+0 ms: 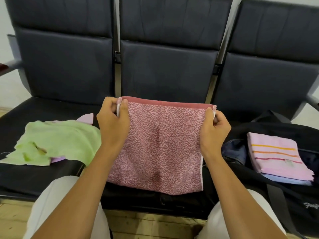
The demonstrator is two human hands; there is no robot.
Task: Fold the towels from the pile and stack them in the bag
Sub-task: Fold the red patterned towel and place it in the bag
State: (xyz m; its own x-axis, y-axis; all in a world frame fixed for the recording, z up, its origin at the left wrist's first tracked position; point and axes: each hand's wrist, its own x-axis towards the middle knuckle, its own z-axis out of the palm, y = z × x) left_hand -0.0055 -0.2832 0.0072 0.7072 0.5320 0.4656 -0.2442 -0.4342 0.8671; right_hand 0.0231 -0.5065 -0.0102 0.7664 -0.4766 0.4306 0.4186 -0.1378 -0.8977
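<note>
Fingers (pixel 124 105) of both hands pinch the top corners of a pink terry-cloth towel (pixel 158 145), hanging over the seat's front edge; matching the corners squarely should keep the next fold even before bagging.

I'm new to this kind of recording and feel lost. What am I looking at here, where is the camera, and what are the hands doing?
There is no machine here: a person wears a camera on the head, so the single picture looks forward and down over their own arms. The left hand and right hand each pinch a top corner of a pink towel, holding it up so it hangs in front of a row of dark seats. On the seat to the left lies the unfolded pile, with a green towel on top. To the right a dark bag lies open, with folded towels stacked inside, a pink striped one uppermost.
</note>
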